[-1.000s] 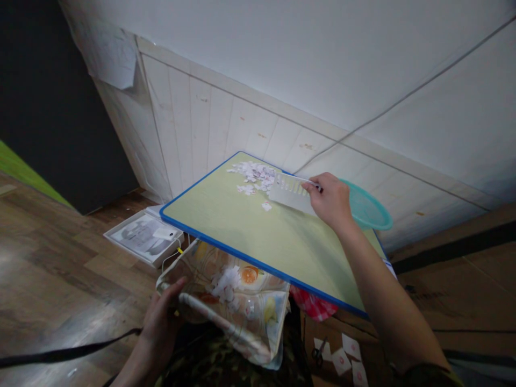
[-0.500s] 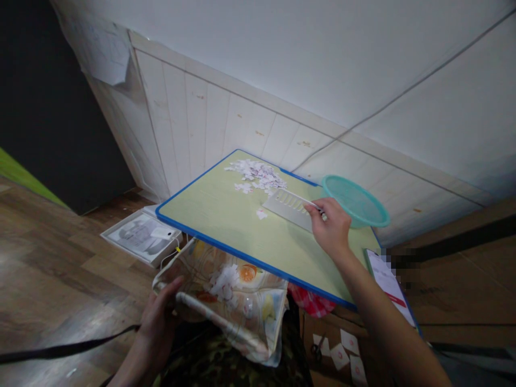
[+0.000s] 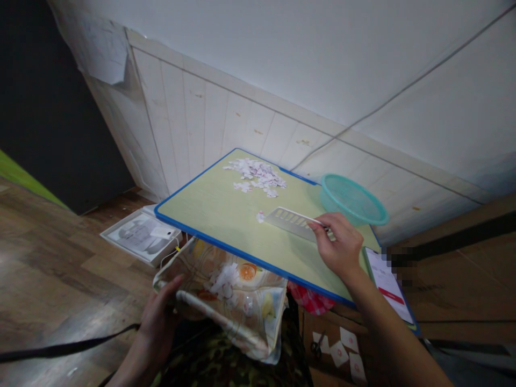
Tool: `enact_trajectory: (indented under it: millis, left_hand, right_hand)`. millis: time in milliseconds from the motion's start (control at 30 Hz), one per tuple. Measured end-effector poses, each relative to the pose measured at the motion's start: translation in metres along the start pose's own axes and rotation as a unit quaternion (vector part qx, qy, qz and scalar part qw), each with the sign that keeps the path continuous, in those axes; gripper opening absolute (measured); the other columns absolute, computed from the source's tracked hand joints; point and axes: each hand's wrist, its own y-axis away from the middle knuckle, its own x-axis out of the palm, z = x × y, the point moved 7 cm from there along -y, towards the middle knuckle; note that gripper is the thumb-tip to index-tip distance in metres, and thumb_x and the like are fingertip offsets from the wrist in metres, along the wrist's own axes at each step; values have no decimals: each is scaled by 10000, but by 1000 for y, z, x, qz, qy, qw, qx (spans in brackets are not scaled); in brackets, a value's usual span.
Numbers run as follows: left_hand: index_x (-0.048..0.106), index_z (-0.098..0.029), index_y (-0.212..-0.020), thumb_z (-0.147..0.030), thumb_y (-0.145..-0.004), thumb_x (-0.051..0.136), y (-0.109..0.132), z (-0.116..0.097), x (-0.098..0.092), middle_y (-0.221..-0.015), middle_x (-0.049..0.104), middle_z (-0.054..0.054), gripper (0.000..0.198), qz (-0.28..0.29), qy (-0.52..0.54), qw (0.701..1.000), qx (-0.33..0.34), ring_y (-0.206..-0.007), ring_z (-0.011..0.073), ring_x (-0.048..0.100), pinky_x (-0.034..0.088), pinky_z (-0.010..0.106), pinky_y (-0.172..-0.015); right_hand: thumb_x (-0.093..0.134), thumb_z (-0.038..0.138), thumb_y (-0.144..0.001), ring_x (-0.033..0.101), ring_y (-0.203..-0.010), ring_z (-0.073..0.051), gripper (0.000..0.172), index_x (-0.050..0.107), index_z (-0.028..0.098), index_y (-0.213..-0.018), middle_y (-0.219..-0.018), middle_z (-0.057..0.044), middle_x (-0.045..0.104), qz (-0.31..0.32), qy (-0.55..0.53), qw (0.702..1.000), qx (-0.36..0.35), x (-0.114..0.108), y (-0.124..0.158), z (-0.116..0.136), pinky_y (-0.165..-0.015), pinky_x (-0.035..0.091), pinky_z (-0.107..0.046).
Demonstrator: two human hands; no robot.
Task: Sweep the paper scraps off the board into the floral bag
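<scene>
In my right hand is a flat, whitish slotted panel, pinched along its upper edge and tilted over the table. The panel's far end is at a few paper scraps. Farther back on the yellow-green, blue-edged table lies a heap of small paper pieces. My left hand grips the left side of a fruit-patterned cloth tray, held below the table's front edge. White paper scraps lie inside that tray.
A turquoise basin stands at the table's back right. A phone lies at the right edge. An open white box is on the floor at left. Below right are scissors and several printed cards.
My right hand has drawn the slotted panel toward me and slightly right, away from the heap to the small group of scraps. My left hand and the cloth tray have stayed put.
</scene>
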Motion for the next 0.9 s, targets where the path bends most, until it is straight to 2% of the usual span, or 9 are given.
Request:
enact_trajectory:
  millis: [67, 267, 400, 567, 700, 900]
  left_hand:
    - [723, -202, -889, -340, -653, 816, 0, 1, -1, -822, 718, 28, 289, -9, -1, 1000, -8, -721, 229, 659, 519, 302, -524]
    - [730, -209, -953, -341, -609, 835, -1, 1, 0, -851, 713, 6, 383, -5, 7, 1000, -10, -744, 211, 633, 505, 284, -516]
    - [714, -217, -948, -366, -606, 855, -2, 1, -1, -784, 702, -1, 398, -6, -6, 1000, -4, -712, 218, 631, 479, 284, -489]
    - [724, -200, -1009, -353, -619, 860, -2, 2, 0, -876, 742, 20, 441, 8, 4, 1000, -1, -758, 237, 672, 546, 322, -535]
    - [717, -187, -953, -355, -605, 880, -2, 3, 1, -826, 734, 24, 419, 21, 2, 1000, -7, -721, 240, 683, 548, 330, -546]
    - [725, -216, -931, -348, -582, 859, 2, -2, 0, -776, 726, -1, 396, -11, 4, 1000, 4, -680, 229, 659, 506, 304, -487]
  right_hand:
    - [686, 211, -957, 694, -766, -217, 83, 681, 250, -884, -803, -43, 721, -3, 0, 1000, 2, -5, -1, 2, -709, 554, -366]
    - [699, 196, -946, 688, -734, -199, 103, 671, 245, -861, -773, -24, 710, 17, -31, 999, -5, -10, -3, 9, -689, 544, -344]
    - [694, 213, -950, 695, -741, -202, 99, 680, 237, -854, -776, -27, 710, -5, -11, 1000, 12, -11, -4, 3, -690, 547, -340]
    - [688, 226, -952, 698, -741, -213, 106, 682, 244, -848, -779, -29, 719, 21, -21, 999, 10, -8, -4, 1, -699, 555, -355]
    - [702, 235, -943, 687, -721, -211, 112, 676, 250, -835, -763, -24, 712, 29, -38, 999, 11, -14, -6, 3, -679, 545, -352]
    - [684, 256, -962, 699, -745, -217, 128, 679, 249, -834, -775, -35, 720, 6, -10, 1000, 28, -12, -4, -2, -698, 557, -359]
